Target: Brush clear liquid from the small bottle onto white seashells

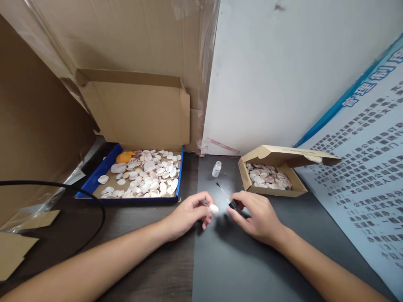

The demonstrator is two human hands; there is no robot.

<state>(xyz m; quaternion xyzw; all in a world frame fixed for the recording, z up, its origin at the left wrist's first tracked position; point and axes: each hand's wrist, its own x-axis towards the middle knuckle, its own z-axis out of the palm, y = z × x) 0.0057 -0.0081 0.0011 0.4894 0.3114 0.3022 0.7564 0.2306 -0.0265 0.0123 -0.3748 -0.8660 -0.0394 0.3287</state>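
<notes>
Between thumb and fingers, my left hand point(193, 209) pinches a small white seashell point(214, 209) above the table. Facing it, my right hand point(256, 214) grips the black cap of a brush applicator point(233, 204). Its clear stem points up and left, ending in a dark brush tip that is apart from the shell. Beyond both hands a small clear glass bottle point(216, 169) with a pale label stands upright and uncapped.
A blue-sided cardboard box point(129, 200) of seashells point(147, 174) lies open at the left. At the right, a smaller brown box point(273, 192) holds more shells. A black cable point(102, 214) curves in from the left. Cardboard, a white panel point(267, 75) and a printed sheet surround the table.
</notes>
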